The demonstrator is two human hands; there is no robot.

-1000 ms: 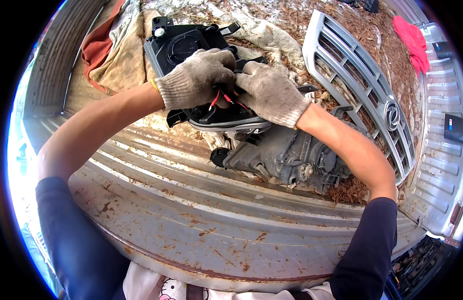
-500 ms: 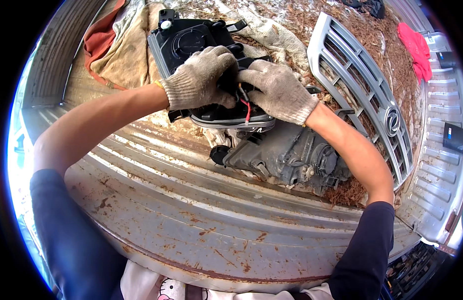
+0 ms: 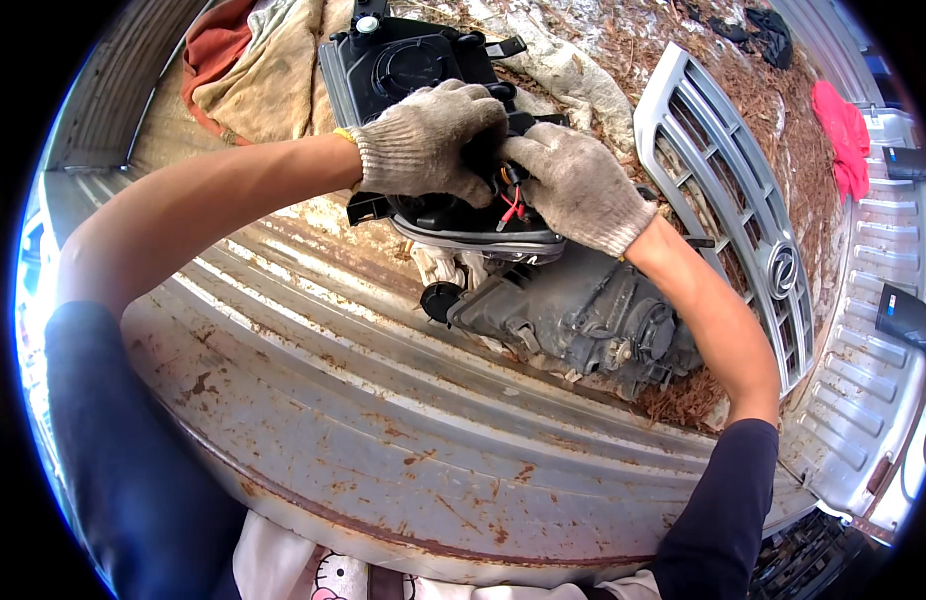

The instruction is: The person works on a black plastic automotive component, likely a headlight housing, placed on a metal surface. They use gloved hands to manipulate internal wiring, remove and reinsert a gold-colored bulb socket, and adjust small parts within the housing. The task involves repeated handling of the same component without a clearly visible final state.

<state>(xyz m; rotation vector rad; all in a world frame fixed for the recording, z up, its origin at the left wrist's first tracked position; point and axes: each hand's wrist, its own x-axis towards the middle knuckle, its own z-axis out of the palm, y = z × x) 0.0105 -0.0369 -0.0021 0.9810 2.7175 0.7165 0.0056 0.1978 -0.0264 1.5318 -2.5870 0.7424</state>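
Position the black housing (image 3: 457,66) as seen: it lies beneath both gloved hands, upper centre, with a circular cover (image 3: 403,72) on its back face and a white cap (image 3: 367,24) near its far left corner. A clear rim runs along its near edge.

Left hand (image 3: 430,142): fingers bent over the housing, thumb set apart below them; whether the fingertips grip anything cannot be told, as they are hidden. Right hand (image 3: 580,187): fingers curled inward beside the left hand, thumb side close to the red wires (image 3: 513,208) – these show between the two hands; whether they are pinched cannot be told.

Adjacent parts: a dusty grey unit (image 3: 573,315) lies nearer the person, just beside the housing. A silver grille (image 3: 731,200) lies to the right, its round emblem (image 3: 783,270) toward the near end. A brown cloth (image 3: 268,90) lies to the left – a pink cloth (image 3: 841,140) lies at far right. The ribbed metal bed (image 3: 383,480) in the foreground shows rust patches
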